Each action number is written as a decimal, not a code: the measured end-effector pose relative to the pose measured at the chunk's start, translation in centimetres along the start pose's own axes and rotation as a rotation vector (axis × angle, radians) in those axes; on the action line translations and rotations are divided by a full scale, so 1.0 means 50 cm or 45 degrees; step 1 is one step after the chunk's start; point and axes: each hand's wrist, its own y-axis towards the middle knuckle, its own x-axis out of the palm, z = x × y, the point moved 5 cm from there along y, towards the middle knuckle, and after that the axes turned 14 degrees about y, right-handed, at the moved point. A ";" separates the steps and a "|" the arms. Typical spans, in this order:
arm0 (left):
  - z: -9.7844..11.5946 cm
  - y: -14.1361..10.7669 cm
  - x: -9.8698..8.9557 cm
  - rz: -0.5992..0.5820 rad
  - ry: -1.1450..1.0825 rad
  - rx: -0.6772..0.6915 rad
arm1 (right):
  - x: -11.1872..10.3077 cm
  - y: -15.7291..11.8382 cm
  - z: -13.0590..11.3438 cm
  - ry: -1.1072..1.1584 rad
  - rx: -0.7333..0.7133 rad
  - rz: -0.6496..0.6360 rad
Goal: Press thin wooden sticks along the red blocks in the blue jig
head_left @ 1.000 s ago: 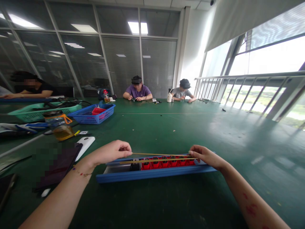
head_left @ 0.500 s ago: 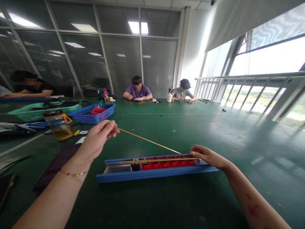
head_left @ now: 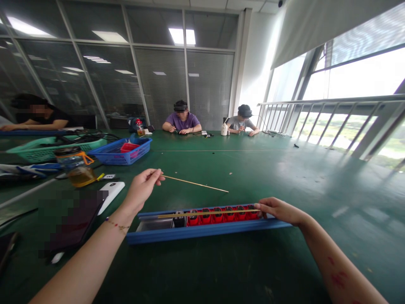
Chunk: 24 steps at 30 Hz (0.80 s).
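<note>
My left hand (head_left: 148,185) pinches one end of a thin wooden stick (head_left: 196,183), which points right and slightly down above the table. In front of me lies a long blue tray (head_left: 209,231) with a row of several red holders (head_left: 217,215) and one black piece (head_left: 179,220) at their left. More thin sticks (head_left: 202,213) lie lengthwise over the row. My right hand (head_left: 275,209) is at the tray's right end, its thumb and fingers closed on the right ends of these sticks.
At the left are a blue basket (head_left: 126,157), a green basket (head_left: 34,154), a jar (head_left: 77,171), a white device (head_left: 111,195) and a dark tablet (head_left: 74,223). Across the green table (head_left: 253,169) sit two people; another is at the far left.
My left hand has moved right and slightly down, and its stick now tilts less, its free end farther left and clear of the tray. My right hand has shifted slightly over the stick ends.
</note>
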 end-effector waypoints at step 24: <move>-0.098 -0.013 0.125 -0.625 1.142 0.394 | -0.151 -0.035 0.071 0.619 -0.156 0.866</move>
